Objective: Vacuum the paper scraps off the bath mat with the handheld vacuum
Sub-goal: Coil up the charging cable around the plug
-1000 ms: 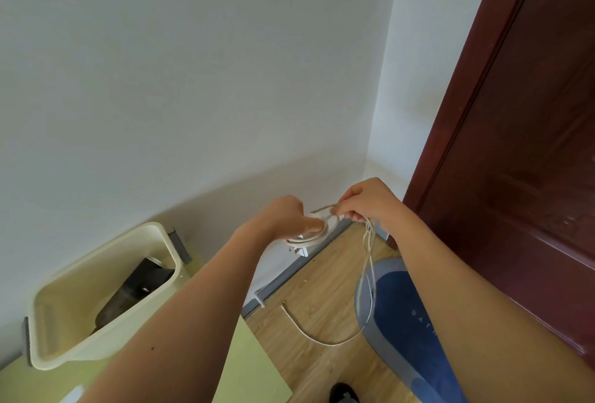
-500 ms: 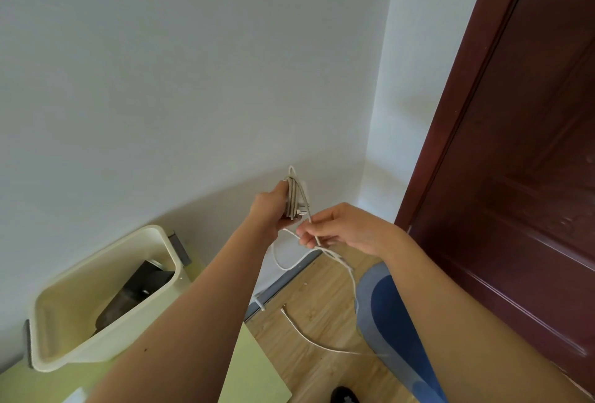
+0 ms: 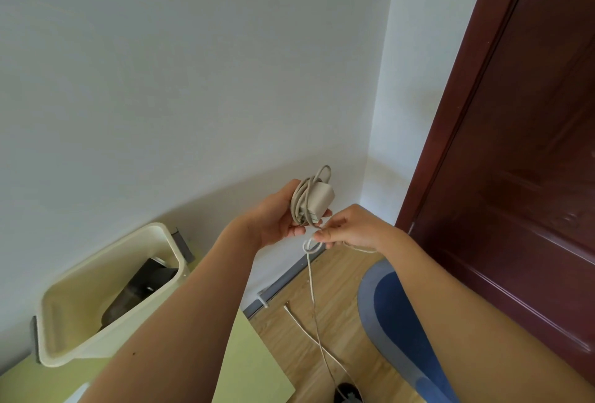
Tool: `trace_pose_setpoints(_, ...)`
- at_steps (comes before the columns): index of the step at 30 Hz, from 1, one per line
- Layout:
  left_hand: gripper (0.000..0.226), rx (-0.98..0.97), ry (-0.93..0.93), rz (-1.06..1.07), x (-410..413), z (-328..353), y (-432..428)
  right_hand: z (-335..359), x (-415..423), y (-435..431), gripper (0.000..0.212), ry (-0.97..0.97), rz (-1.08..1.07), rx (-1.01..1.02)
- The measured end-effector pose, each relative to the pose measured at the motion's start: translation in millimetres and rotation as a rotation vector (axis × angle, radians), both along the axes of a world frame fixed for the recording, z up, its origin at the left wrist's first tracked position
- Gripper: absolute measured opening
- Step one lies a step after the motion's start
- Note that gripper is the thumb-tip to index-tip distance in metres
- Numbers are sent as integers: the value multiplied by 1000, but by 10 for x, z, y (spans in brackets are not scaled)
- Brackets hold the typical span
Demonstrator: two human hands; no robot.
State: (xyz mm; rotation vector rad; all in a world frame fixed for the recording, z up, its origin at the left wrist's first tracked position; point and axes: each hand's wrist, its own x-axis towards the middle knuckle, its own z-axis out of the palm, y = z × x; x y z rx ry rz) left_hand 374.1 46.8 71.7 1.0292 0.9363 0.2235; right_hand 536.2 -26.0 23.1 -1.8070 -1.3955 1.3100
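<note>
The left grip (image 3: 277, 217) clasps a boxy white charger (image 3: 317, 201) upright so the right grip (image 3: 352, 229), pinching the thin limp cord (image 3: 310, 277) just below, can loop slack round it; the rest trails to the wood floor (image 3: 338, 312). The mat (image 3: 397, 322), blue with a grey rim, lies by the door (image 3: 515, 177); a dark shape (image 3: 141, 290) in the cream plastic bin (image 3: 80, 306) may be the vacuum, I cannot tell.

Blue, grey-edged bath mat (image 3: 396, 322) lies flat on wooden floor (image 3: 341, 283).
</note>
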Motion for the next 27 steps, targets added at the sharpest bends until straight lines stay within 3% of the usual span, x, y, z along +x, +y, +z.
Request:
trace_pose_setpoints(6, 48, 20, 65, -37, -79, 38, 48, 17, 139, 34, 20, 36, -32, -5)
trace_pose_setpoints(13, 62, -136, 58, -84, -146, 96, 81, 13, 203, 44, 15, 40, -122, 0)
trace_pose_setpoints(18, 54, -291, -166, 46, -111, 91, 97, 17, 122, 95, 14, -24, -97, -17)
trace_pose_setpoints(22, 53, -304, -222, 145, -12, 113, 107, 47, 93, 136, 5, 25, -168, 28)
trace_pose_setpoints(27, 53, -321, -241, 178, 25, 91, 137, 19, 110, 111, 32, 295, -421, 106)
